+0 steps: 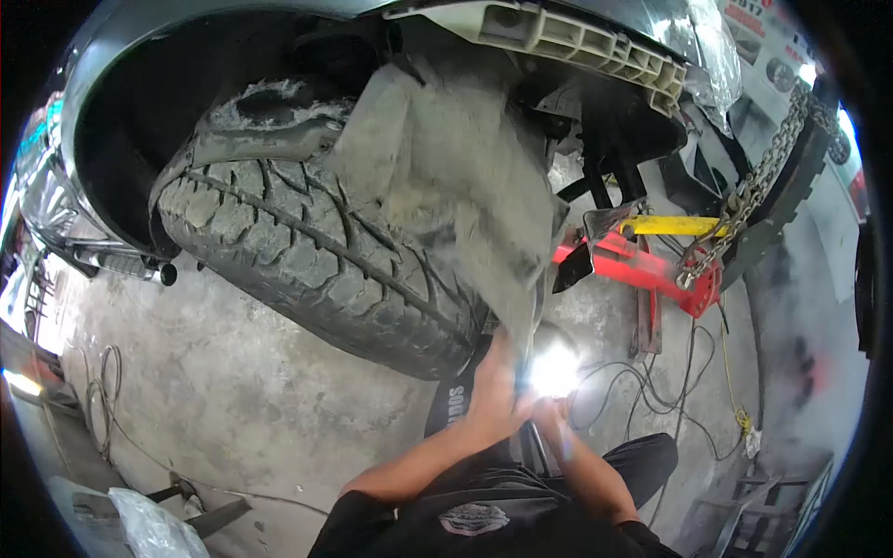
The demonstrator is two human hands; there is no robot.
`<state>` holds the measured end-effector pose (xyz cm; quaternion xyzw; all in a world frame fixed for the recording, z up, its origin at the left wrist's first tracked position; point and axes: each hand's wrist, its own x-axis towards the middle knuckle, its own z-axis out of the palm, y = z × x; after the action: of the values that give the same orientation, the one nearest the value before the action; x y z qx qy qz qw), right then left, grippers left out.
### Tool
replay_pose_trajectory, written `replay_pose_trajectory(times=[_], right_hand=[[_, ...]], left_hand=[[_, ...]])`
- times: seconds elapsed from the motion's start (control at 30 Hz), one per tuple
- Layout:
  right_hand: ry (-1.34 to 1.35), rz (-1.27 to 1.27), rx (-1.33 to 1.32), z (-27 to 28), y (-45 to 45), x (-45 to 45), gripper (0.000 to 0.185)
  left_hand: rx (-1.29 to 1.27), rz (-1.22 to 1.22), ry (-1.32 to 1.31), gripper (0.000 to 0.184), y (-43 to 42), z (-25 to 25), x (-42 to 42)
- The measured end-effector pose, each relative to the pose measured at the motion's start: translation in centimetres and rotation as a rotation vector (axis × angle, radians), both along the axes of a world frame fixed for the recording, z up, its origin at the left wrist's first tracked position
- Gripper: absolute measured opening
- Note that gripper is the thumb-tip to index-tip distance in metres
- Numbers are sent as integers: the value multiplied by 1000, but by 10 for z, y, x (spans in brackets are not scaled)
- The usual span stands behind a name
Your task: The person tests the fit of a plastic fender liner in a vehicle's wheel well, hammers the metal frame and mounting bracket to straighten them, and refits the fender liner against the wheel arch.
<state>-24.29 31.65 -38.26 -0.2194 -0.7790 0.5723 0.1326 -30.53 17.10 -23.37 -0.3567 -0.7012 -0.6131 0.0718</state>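
Note:
A dusty grey-brown wheel-arch liner [419,149] hangs loose beside a muddy, chunky-treaded tire [316,242]. Its narrow lower end reaches down to my left hand [498,386], whose fingers are closed at that edge, slightly blurred. Just to the right, my right hand [553,418] is closed below a bright white light [555,372]. Glare hides what those fingers hold. The two hands almost touch, low in front of my torso.
Above is the vehicle's fender with a cream plastic bracket [595,46]. At right stand a red steel arm [642,270], a yellow bar [674,226] and a hanging chain [767,172]. Cables [660,400] lie on the concrete floor [251,372]. Haze blurs the right side.

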Motion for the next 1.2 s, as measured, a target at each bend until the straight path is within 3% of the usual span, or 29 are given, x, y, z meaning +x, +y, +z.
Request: replay_pose_trajectory(times=[0.07,0.17,0.3,0.33,0.43,0.6,0.83,0.97,1.07,1.2], right_hand=[[-9,-6,-29,-4,3,-13,35],[-37,-4,-51,-7,11,-27,35],[-101,0,-83,-10,26,-41,36],[-115,3,-87,-10,28,-45,36],[-130,22,-62,-9,28,-55,35],[-124,53,42,11,30,-48,33],[-125,100,310,53,34,-30,32],[-129,100,468,89,33,0,32],[-12,-17,320,111,35,14,27],[98,-165,494,193,13,5,21]], left_hand=[[72,31,12,42,8,7,-14],[212,-39,-189,51,19,8,-27],[198,-66,-274,78,30,2,-60],[246,-58,-280,69,34,0,-65],[246,103,-172,64,42,11,-61],[461,37,-171,54,48,29,-52],[589,41,-67,56,64,53,-73],[557,39,-32,56,55,53,-74],[616,42,-47,49,55,55,-75],[676,73,-15,48,57,56,-78]])
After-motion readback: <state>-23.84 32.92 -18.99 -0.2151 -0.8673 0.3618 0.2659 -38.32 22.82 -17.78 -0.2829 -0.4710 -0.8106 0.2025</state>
